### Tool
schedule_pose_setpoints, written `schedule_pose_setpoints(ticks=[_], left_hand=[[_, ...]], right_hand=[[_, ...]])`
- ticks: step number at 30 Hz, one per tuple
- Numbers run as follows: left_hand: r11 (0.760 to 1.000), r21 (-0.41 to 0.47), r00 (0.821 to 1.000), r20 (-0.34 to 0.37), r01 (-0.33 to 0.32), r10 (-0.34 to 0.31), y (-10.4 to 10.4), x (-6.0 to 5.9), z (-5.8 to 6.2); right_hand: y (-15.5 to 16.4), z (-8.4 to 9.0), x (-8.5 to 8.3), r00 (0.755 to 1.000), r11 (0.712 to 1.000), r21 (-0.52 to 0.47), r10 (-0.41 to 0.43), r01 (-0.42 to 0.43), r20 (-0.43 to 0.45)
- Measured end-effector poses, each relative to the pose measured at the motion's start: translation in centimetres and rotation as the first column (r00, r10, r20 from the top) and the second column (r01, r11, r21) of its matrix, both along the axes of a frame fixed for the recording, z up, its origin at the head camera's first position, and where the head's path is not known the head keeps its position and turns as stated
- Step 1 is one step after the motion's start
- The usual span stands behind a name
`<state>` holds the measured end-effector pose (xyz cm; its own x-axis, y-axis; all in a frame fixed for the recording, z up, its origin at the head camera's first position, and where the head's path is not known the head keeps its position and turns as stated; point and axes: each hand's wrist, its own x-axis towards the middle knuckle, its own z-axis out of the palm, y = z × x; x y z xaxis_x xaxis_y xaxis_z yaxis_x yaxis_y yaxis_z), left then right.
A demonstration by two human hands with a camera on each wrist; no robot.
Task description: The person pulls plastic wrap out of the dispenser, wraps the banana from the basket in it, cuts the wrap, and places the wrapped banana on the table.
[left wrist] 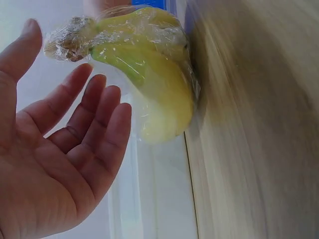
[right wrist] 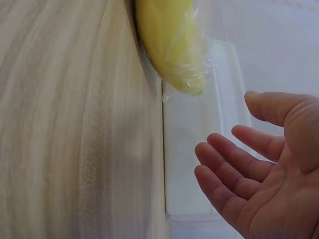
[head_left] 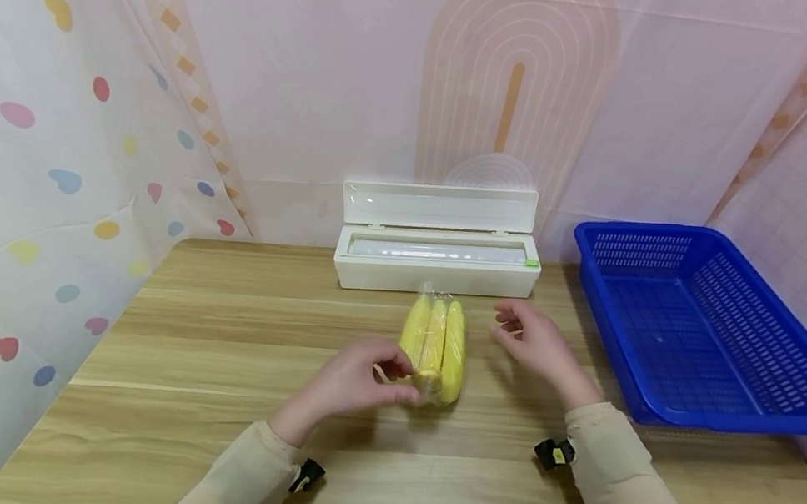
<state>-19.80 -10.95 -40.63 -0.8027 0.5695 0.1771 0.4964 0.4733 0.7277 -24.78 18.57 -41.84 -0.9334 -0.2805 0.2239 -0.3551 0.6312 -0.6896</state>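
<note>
A bunch of bananas (head_left: 453,351) wrapped in clear cling film lies on the wooden table, its brown stem end (left wrist: 70,40) showing through the film in the left wrist view. Close beside the stem end is my left hand (head_left: 361,377), thumb apart from the relaxed fingers and nothing held between them. My right hand (head_left: 535,340) hovers to the right of the bananas, fingers loosely bent and apart from the fruit. In the right wrist view, the film-covered banana tips (right wrist: 184,74) sit above and left of the right hand's fingers.
Behind the bananas stands a white cling film dispenser (head_left: 438,277), lid raised, with a film roll inside and a green slider at its right end. A blue plastic basket (head_left: 633,356) stands on the right side of the table. Patterned cloth hangs behind and at both sides.
</note>
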Motion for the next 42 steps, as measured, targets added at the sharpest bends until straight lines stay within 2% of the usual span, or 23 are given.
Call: schedule_pose_setpoints(ticks=[5,12,15,19,25,29,32,38,42], left_hand=[[0.996,0.053,0.998,0.001,-0.065,0.065,-0.3,-0.7,0.3],[0.977,0.017,0.977,-0.006,-0.214,0.214,-0.3,-2.4,0.4],[0.962,-0.005,0.962,0.029,-0.272,0.272,-0.1,-3.3,0.1],[0.941,-0.029,0.933,0.129,-0.336,0.337,0.2,-4.6,-0.4],[0.928,-0.012,0.890,0.281,-0.372,0.360,0.8,-6.3,-1.1],[0.914,0.030,0.844,0.397,-0.404,0.361,1.4,-7.0,-1.4],[0.900,0.061,0.817,0.451,-0.431,0.360,1.9,-7.2,-1.5],[0.869,0.103,0.778,0.505,-0.484,0.373,2.5,-7.7,-1.8],[0.861,0.097,0.775,0.495,-0.500,0.394,2.9,-7.9,-1.9]], right_hand=[[-0.1,-0.1,0.0,1.000,1.000,0.010,0.000,0.000,0.014],[-0.5,-0.1,-0.1,0.999,1.000,0.025,-0.001,0.000,0.035],[-0.8,0.0,-0.3,0.999,1.000,0.025,0.007,-0.008,0.047],[-1.3,-0.1,-0.5,0.996,0.999,0.037,0.013,-0.017,0.084],[-2.1,-0.4,-0.8,0.986,0.999,0.039,-0.002,-0.004,0.166],[-2.5,-0.5,-0.9,0.975,0.999,0.042,-0.034,0.025,0.221],[-2.8,-0.5,-1.0,0.965,0.998,0.037,-0.059,0.052,0.255],[-3.5,-0.7,-1.4,0.945,0.997,-0.017,-0.069,0.078,0.319],[-4.0,-0.9,-1.6,0.938,0.995,-0.053,-0.064,0.087,0.342]])
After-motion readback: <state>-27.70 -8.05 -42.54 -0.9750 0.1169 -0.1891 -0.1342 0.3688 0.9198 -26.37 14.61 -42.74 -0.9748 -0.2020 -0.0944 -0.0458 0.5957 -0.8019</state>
